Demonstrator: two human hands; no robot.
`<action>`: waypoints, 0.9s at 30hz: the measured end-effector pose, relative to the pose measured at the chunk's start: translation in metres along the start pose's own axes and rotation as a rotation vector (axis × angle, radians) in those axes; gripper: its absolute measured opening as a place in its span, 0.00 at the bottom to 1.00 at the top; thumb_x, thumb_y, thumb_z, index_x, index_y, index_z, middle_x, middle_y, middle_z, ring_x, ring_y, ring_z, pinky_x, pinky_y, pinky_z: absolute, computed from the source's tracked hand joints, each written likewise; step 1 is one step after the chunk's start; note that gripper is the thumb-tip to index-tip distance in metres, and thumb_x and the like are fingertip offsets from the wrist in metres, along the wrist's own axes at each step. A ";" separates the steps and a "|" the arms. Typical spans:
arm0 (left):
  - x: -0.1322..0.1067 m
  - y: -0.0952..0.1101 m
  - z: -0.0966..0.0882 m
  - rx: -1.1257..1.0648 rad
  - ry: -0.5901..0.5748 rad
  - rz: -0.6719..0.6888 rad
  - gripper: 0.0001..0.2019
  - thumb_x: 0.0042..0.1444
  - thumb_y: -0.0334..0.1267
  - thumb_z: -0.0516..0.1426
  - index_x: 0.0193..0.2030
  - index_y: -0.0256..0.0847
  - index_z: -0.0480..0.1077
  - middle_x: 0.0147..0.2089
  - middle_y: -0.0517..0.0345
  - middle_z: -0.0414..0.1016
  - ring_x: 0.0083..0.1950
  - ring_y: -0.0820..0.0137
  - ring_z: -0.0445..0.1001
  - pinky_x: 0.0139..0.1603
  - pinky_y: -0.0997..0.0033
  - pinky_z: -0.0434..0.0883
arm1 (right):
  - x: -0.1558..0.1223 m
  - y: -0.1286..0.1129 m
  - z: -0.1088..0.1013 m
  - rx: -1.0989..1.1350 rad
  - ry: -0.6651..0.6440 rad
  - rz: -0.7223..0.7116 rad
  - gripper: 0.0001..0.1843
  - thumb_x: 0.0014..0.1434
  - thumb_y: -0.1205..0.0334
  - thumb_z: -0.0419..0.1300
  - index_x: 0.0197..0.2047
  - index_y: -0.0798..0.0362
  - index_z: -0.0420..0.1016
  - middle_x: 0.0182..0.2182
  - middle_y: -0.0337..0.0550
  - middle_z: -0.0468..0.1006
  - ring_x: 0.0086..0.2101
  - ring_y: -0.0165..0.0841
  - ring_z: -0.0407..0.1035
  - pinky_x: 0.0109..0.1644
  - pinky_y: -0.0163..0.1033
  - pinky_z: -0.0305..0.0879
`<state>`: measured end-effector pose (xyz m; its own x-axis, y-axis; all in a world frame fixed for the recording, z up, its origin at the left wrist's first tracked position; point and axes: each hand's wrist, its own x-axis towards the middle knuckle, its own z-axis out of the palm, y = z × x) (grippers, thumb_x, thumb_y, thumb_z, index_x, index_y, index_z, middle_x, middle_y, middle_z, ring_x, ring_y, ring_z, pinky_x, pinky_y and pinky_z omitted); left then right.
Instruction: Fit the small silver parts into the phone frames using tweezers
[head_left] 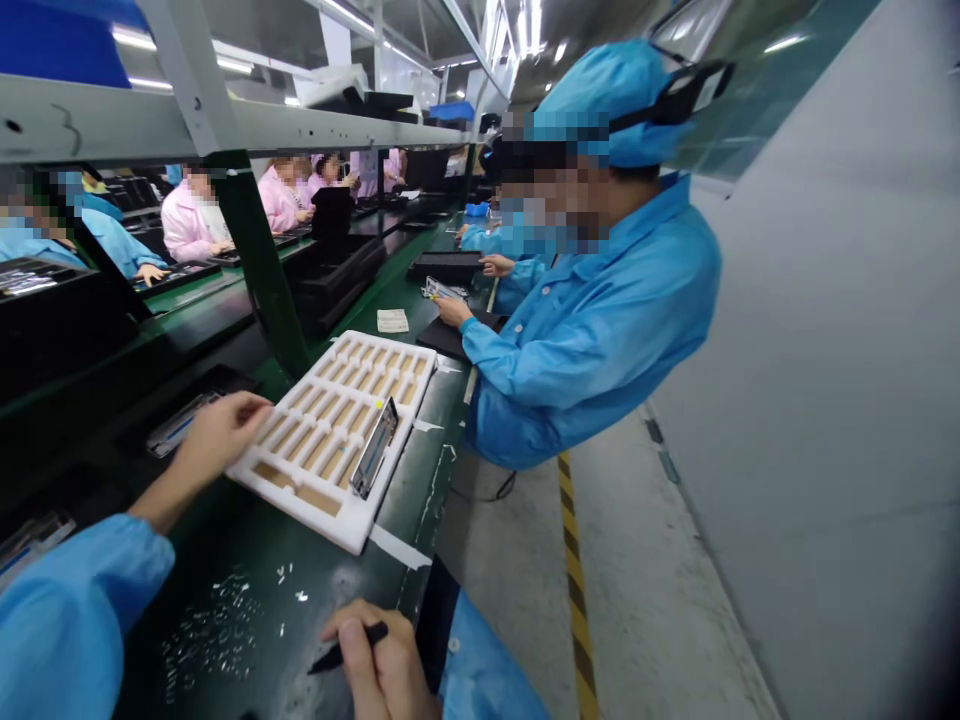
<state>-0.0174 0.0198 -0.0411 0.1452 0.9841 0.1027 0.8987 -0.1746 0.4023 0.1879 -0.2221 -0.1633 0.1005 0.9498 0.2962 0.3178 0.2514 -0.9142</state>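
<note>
Left hand (217,445): open, fingers loose and apart, holding nothing; at the white foam tray's near rim, contact unclear.
Right hand (375,655): clamped on a black pen-shaped tool (346,650), low by the bench edge.
Tray: white foam tray (259,478), flat on the bench, rows of slots lined in tan.
In tray: slim metal device frame (373,448), tilted across the slots.
Surface: dark green bench mat (247,540), scattered with white specks (214,630); white tape strip (397,547) beside the tray.
Further along: paper slip (392,320), black tray (446,265).
Neighbour: co-worker (592,320) in blue gown and cap, hands near that black tray.
Overhead: grey steel shelf (112,120), strip lights (150,85).
Across the line: workers in pink gowns (195,215).
Floor: concrete aisle (637,600), yellow-and-black tape line (574,570).
Right side: grey wall (810,350).
</note>
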 end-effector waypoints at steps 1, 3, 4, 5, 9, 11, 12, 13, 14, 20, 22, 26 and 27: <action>-0.007 0.020 0.013 -0.032 -0.040 0.062 0.17 0.71 0.48 0.62 0.58 0.39 0.75 0.56 0.51 0.80 0.53 0.62 0.81 0.55 0.53 0.81 | 0.001 0.000 0.000 0.004 0.000 -0.008 0.26 0.82 0.48 0.47 0.43 0.43 0.85 0.35 0.42 0.85 0.30 0.36 0.79 0.32 0.35 0.76; -0.021 0.058 0.042 -0.079 -0.092 0.156 0.17 0.71 0.48 0.62 0.58 0.39 0.75 0.55 0.52 0.81 0.50 0.64 0.82 0.52 0.56 0.81 | 0.002 0.001 0.001 0.019 0.011 -0.018 0.28 0.82 0.47 0.45 0.43 0.44 0.84 0.35 0.43 0.86 0.30 0.36 0.79 0.31 0.35 0.75; -0.027 0.073 0.056 -0.088 -0.092 0.179 0.17 0.71 0.48 0.62 0.59 0.39 0.75 0.55 0.51 0.81 0.50 0.64 0.82 0.52 0.56 0.82 | 0.002 0.002 0.002 0.025 0.018 -0.017 0.29 0.82 0.46 0.45 0.42 0.44 0.85 0.35 0.43 0.85 0.29 0.35 0.78 0.31 0.35 0.75; -0.030 0.086 0.068 -0.088 -0.079 0.189 0.18 0.71 0.48 0.62 0.60 0.40 0.74 0.56 0.51 0.80 0.51 0.64 0.82 0.53 0.55 0.81 | 0.003 0.003 0.002 0.030 0.023 -0.012 0.30 0.82 0.46 0.44 0.42 0.45 0.85 0.33 0.43 0.84 0.28 0.35 0.77 0.32 0.35 0.74; -0.029 0.116 0.099 -0.063 0.001 0.182 0.19 0.71 0.47 0.63 0.62 0.41 0.73 0.61 0.49 0.78 0.56 0.61 0.80 0.57 0.51 0.80 | 0.005 0.005 0.003 0.044 -0.004 0.018 0.34 0.82 0.44 0.42 0.40 0.47 0.85 0.27 0.41 0.80 0.25 0.34 0.74 0.36 0.35 0.74; -0.026 0.122 0.100 -0.064 0.028 0.186 0.18 0.71 0.47 0.63 0.62 0.41 0.74 0.61 0.49 0.78 0.56 0.61 0.81 0.56 0.52 0.81 | 0.007 0.006 0.003 0.058 -0.022 0.028 0.35 0.82 0.43 0.41 0.39 0.48 0.85 0.27 0.40 0.79 0.25 0.33 0.73 0.35 0.34 0.73; -0.025 0.123 0.098 -0.068 0.042 0.194 0.18 0.71 0.47 0.63 0.62 0.41 0.74 0.61 0.49 0.78 0.56 0.61 0.81 0.56 0.52 0.81 | 0.008 0.006 0.003 0.071 -0.034 0.032 0.35 0.82 0.43 0.42 0.39 0.48 0.85 0.26 0.40 0.78 0.25 0.33 0.73 0.34 0.34 0.72; -0.026 0.125 0.093 -0.075 0.059 0.204 0.18 0.71 0.47 0.63 0.61 0.41 0.74 0.61 0.49 0.78 0.56 0.61 0.81 0.56 0.52 0.81 | 0.009 0.007 0.002 0.086 -0.049 0.033 0.35 0.82 0.43 0.42 0.39 0.49 0.85 0.25 0.39 0.77 0.25 0.33 0.73 0.33 0.34 0.72; -0.029 0.125 0.087 -0.084 0.079 0.218 0.17 0.71 0.47 0.62 0.61 0.41 0.74 0.61 0.49 0.78 0.55 0.62 0.81 0.56 0.53 0.81 | 0.010 0.009 0.002 0.102 -0.067 0.032 0.35 0.82 0.43 0.42 0.39 0.49 0.85 0.23 0.39 0.75 0.24 0.33 0.73 0.32 0.34 0.71; -0.109 0.101 0.024 -0.159 0.287 0.293 0.12 0.75 0.36 0.57 0.58 0.42 0.78 0.56 0.51 0.83 0.55 0.65 0.82 0.59 0.59 0.79 | 0.011 0.023 0.000 0.243 -0.125 0.158 0.38 0.79 0.34 0.45 0.39 0.54 0.85 0.19 0.39 0.74 0.21 0.32 0.71 0.25 0.34 0.66; -0.158 0.088 0.004 -0.163 0.343 0.298 0.14 0.75 0.32 0.54 0.58 0.44 0.80 0.54 0.53 0.84 0.53 0.69 0.83 0.55 0.70 0.79 | 0.013 0.025 -0.001 0.344 -0.147 0.256 0.40 0.75 0.29 0.48 0.39 0.55 0.84 0.19 0.41 0.76 0.19 0.32 0.70 0.22 0.33 0.64; -0.255 0.061 -0.018 -0.105 0.320 0.288 0.19 0.72 0.27 0.54 0.61 0.48 0.79 0.51 0.57 0.84 0.49 0.74 0.84 0.50 0.81 0.78 | 0.026 0.023 -0.004 0.465 -0.183 0.363 0.36 0.65 0.27 0.63 0.36 0.56 0.81 0.19 0.44 0.79 0.16 0.30 0.66 0.16 0.31 0.58; -0.275 0.054 -0.020 -0.081 0.299 0.273 0.20 0.72 0.26 0.54 0.62 0.50 0.78 0.52 0.57 0.83 0.50 0.75 0.84 0.50 0.82 0.77 | 0.030 0.022 -0.005 0.481 -0.202 0.366 0.33 0.63 0.29 0.68 0.36 0.56 0.81 0.19 0.43 0.79 0.15 0.29 0.66 0.16 0.31 0.59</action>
<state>-0.0173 -0.2612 -0.0296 0.2366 0.8499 0.4708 0.8063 -0.4421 0.3929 0.2028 -0.1890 -0.1730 -0.0728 0.9946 -0.0737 -0.1672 -0.0850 -0.9822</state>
